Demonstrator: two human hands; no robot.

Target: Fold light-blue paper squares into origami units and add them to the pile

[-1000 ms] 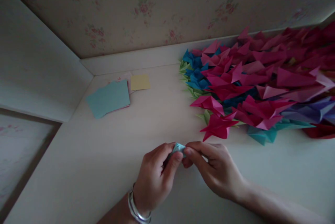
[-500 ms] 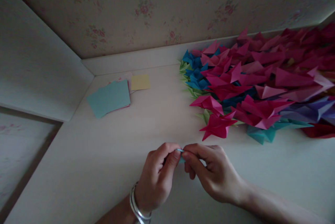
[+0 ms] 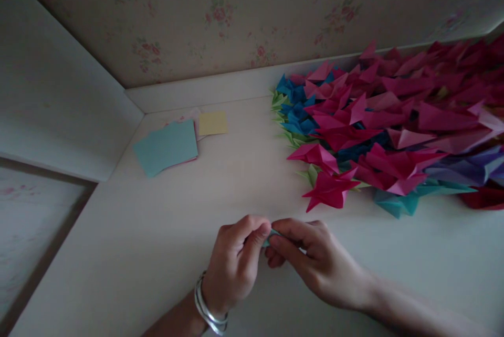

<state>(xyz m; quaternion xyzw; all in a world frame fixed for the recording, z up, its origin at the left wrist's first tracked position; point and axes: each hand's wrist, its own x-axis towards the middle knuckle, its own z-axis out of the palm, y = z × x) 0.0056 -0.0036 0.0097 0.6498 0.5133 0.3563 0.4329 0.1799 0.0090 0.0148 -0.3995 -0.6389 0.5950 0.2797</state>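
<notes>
Between my fingertips is a small folded piece of light teal paper (image 3: 266,243), mostly hidden by the fingers. My left hand (image 3: 238,261), with silver bangles (image 3: 205,308) at the wrist, pinches its left side between thumb and forefinger. From the right, my right hand (image 3: 309,261) grips the other side with thumb and forefinger, its lower fingers curled beneath. Both hands nearly touch, just above the white tabletop (image 3: 129,263). Nearest to them lies a magenta folded paper flower (image 3: 331,190), beyond my right hand.
A large heap of folded paper flowers (image 3: 397,116) in pink, blue, green, teal and purple fills the back right. At the back left lie a stack of light teal paper sheets (image 3: 167,145) and a yellow sheet (image 3: 213,123). A white panel (image 3: 59,80) and floral wall (image 3: 236,17) bound the table.
My right hand has shifted slightly left, closer to my left fingertips. The teal paper has turned a little between the fingers, with a flatter face showing. The view has shifted slightly.
</notes>
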